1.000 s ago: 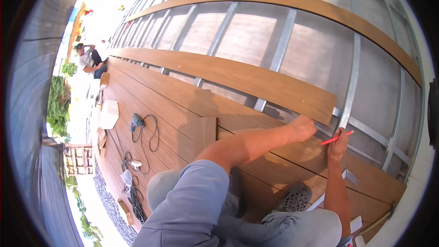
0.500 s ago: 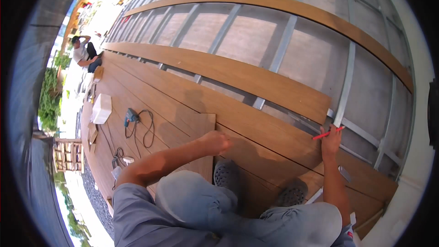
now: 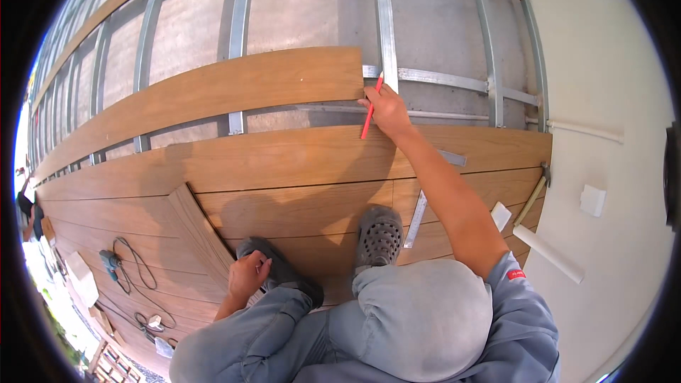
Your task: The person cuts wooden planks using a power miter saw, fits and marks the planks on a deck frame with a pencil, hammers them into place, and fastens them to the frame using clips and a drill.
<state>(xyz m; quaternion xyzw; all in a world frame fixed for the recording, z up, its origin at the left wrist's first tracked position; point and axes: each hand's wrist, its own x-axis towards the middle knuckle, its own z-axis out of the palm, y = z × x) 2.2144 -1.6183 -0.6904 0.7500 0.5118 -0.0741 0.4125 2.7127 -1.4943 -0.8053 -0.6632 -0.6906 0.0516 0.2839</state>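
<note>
My right hand [image 3: 386,108] is closed on a red pencil [image 3: 367,122], its pale tip pointing away from me. The fingers are at the cut end of a loose brown deck plank [image 3: 284,79], which lies across the grey metal joists [image 3: 242,21]. Down by my left shoe [image 3: 284,269], my left hand [image 3: 250,274] has its fingers curled in, with nothing seen in them. Between my feet and the plank stretch the laid deck boards [image 3: 305,149]. A flat metal square [image 3: 416,218] lies right of my right shoe, partly behind my forearm.
Against the white wall [image 3: 603,64] side lie a hammer [image 3: 532,197] and a white roll [image 3: 550,254]. A short board [image 3: 195,213] lies slanted by my left foot. Farther left are a corded power tool [image 3: 111,262] and a person [image 3: 30,209].
My view has swung right, toward the wall. My left hand has dropped back beside my left shoe. My right hand stays at the plank end, the pencil now tilted more upright.
</note>
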